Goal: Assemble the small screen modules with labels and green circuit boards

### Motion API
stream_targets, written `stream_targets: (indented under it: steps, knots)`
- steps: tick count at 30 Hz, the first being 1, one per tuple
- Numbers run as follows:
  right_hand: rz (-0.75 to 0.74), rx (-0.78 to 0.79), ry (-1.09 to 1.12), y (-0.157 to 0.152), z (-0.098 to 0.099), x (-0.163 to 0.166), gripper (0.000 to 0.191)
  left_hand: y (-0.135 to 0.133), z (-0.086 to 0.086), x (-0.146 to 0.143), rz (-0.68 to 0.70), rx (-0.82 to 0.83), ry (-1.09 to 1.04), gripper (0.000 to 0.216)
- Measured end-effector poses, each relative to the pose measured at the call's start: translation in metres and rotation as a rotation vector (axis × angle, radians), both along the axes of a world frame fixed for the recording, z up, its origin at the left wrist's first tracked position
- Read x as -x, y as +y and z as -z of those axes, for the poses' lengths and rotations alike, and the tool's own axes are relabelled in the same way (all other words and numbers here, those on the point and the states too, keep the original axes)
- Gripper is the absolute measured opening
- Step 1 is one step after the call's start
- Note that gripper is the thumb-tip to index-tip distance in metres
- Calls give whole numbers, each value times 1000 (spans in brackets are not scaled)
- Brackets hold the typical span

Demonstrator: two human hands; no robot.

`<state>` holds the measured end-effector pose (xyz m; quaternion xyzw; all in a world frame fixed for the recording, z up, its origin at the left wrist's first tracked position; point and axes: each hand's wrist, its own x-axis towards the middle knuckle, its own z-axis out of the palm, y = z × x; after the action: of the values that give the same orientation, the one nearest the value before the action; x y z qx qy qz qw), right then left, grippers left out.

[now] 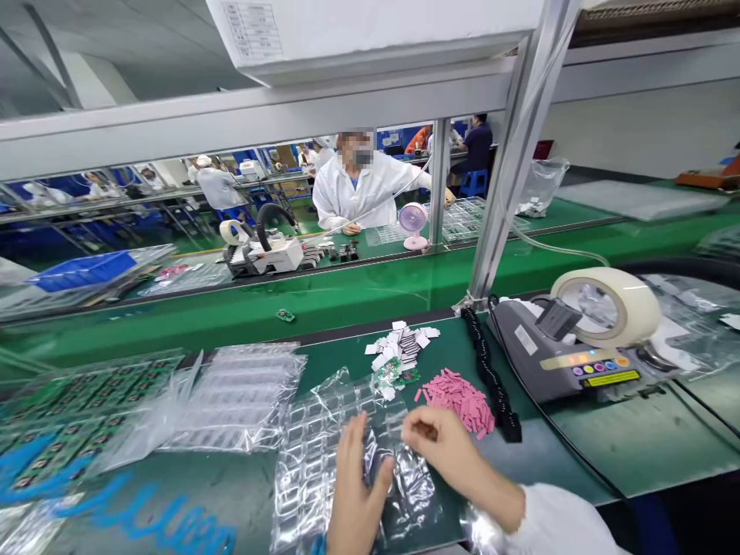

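Note:
My left hand [358, 486] is open, its fingers stretched out and the thumb apart. It rests over a clear plastic tray [306, 470] with rows of pockets and the crinkled clear plastic bag [410, 493] beside it. Thumb and forefinger of my right hand [442, 443] are pinched together at a bit of clear plastic film [396, 420]; whether this belongs to the bag is unclear. Just beyond the hands lie small green circuit boards [390, 374], a heap of white pads [401, 344] and a pile of pink strips [459, 401].
Bagged trays of circuit boards [98, 393] and stacked clear trays [246, 393] lie left, near a blue coiled cord [156, 516]. A tape dispenser [578, 347] stands right, beside a black strip [491, 378]. Across a metal frame [514, 154], a co-worker [358, 193] sits by a pink fan [413, 222].

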<state>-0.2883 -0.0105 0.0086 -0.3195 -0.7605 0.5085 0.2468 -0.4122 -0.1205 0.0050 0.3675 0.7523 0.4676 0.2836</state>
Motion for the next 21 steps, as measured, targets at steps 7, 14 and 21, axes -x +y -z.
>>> stream_targets:
  steps: [7, 14, 21]
  knots:
    - [164, 52, 137, -41, 3, -50, 18, 28, -25, -51, 37, -126, -707, 43]
    - [629, -120, -53, -3, 48, -135, 28, 47, -34, -71, 258, -130, -1220, 38]
    - [572, -173, -134, 34, 75, -149, 29, 58, -42, -102, 431, -75, -1435, 35]
